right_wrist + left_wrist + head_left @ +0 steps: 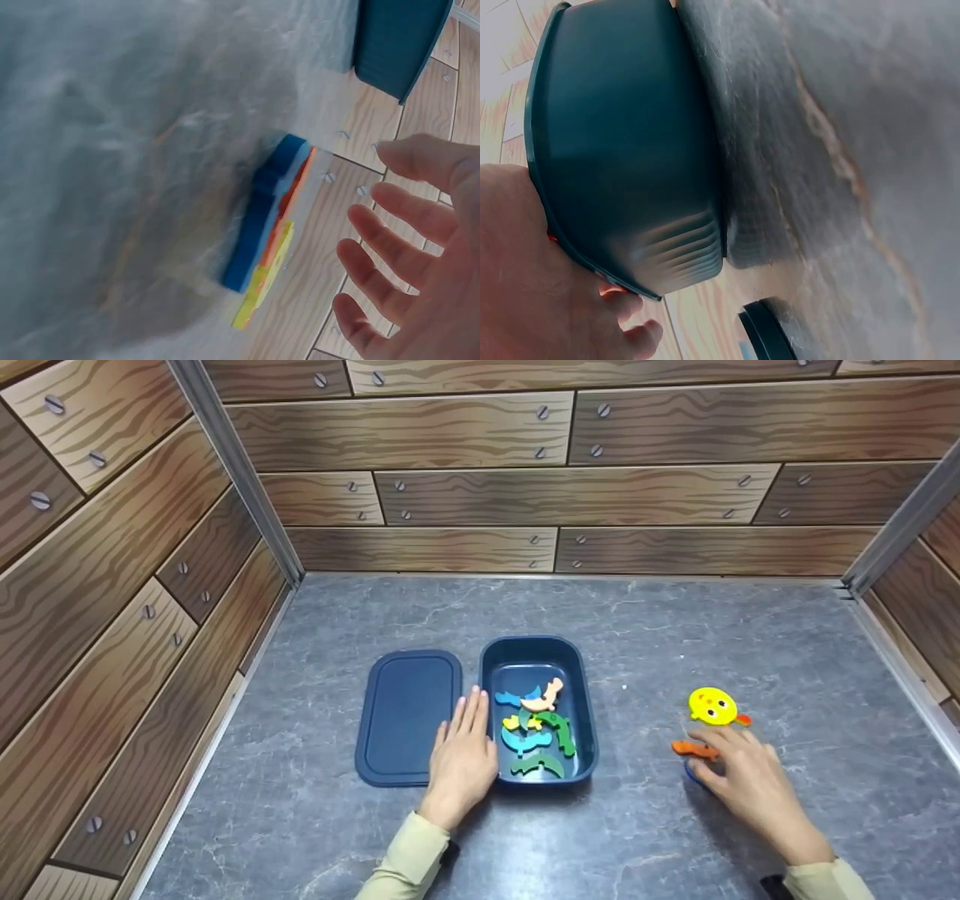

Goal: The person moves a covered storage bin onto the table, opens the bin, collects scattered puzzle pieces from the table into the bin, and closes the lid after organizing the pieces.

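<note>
A dark blue rectangular container (589,712) holds several small flat cut-out pieces in green, blue, yellow and beige, among them a green curved piece (538,766). My left hand (463,765) rests along the container's left rim with its fingers straight. Over at the right, my right hand (750,780) is above an orange piece (688,748) and a blue piece (255,225), its fingers spread and loosely bent. In the right wrist view it stands apart from the pieces. Just beyond lies a round yellow face piece (712,706) with a red-orange bit at its edge.
A flat dark blue lid (409,720) lies left of the container, partly behind my left hand. The grey marbled tabletop (637,840) is bounded by wood-patterned walls (480,435) at the back and sides.
</note>
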Demonstrator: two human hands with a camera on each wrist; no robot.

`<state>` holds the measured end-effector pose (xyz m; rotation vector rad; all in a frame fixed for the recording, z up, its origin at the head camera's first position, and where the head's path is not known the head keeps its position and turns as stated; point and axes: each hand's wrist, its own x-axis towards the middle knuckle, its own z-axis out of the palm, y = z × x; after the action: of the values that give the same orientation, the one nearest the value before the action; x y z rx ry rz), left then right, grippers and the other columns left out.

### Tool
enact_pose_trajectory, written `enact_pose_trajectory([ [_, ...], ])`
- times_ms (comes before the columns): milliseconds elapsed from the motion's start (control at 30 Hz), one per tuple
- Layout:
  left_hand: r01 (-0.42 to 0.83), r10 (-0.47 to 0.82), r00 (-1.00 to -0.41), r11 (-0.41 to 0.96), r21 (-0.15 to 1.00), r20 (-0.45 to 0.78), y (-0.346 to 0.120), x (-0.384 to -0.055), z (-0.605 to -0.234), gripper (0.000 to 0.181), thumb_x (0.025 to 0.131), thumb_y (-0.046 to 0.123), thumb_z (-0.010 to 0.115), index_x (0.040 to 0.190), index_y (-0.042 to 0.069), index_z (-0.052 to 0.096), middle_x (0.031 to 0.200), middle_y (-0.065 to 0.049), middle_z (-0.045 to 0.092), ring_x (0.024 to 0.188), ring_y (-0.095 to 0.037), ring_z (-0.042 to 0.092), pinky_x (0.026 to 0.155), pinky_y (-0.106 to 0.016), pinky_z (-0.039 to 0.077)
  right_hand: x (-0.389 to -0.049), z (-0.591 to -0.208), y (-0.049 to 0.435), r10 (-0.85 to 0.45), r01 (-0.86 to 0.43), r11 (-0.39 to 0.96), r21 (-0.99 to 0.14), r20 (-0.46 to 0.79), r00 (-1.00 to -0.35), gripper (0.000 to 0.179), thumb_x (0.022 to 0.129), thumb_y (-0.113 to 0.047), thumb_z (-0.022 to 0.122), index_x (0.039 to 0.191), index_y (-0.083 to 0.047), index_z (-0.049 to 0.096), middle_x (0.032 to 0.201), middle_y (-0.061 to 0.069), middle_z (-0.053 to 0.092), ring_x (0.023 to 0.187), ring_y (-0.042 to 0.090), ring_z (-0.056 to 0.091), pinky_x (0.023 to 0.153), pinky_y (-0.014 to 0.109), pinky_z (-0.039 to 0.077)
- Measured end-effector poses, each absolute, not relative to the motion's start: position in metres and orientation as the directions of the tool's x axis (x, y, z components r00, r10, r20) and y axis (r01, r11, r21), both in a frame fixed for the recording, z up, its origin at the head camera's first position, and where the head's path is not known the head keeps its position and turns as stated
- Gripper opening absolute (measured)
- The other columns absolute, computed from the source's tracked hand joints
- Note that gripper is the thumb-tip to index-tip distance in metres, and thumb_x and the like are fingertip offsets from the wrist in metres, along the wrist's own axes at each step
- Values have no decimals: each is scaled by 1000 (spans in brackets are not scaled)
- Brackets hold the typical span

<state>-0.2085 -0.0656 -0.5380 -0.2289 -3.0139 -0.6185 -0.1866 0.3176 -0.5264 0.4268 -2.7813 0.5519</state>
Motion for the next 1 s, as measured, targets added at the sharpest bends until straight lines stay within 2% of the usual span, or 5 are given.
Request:
enact_pose_trajectory([
  [133,156,135,-987,907,392,82,-66,-208,-538,61,102,21,39,159,15,18,164,1,12,149,-24,14,116,-52,21,-183,-530,324,-227,-299,897,-326,240,-944,47,76,-17,84,119,-5,68,115,16,66,92,34,57,66,43,36],
  [267,158,136,-987,903,399,84,-66,-208,-537,61,102,21,40,159,14,20,164,1,13,149,-24,15,116,-52,22,-180,-533,330,-222,-262,909,-325,155,-963,52,75,-17,84,122,-4,66,117,19,64,97,38,58,72,50,40],
  [400,163,139,-986,903,397,89,-66,-207,-537,61,102,21,40,159,14,20,164,1,13,149,-24,15,115,-53,23,-180,-538,332,-224,-241,922,-302,90,-970,52,75,-19,85,121,-3,66,116,18,63,98,38,58,71,50,41],
  [633,163,137,-986,903,398,94,-65,-208,-537,61,102,21,40,159,14,20,164,1,13,149,-24,15,115,-53,23,-184,-541,333,-223,-238,917,-321,83,-971,48,76,-12,83,120,0,66,115,19,61,101,39,60,70,51,42],
  [1000,161,138,-987,905,395,85,-65,-208,-538,62,101,21,40,159,14,19,164,1,12,149,-24,15,115,-53,24,-189,-541,332,-230,-257,899,-354,119,-966,38,78,-1,79,114,3,68,105,16,61,86,35,64,69,54,51],
])
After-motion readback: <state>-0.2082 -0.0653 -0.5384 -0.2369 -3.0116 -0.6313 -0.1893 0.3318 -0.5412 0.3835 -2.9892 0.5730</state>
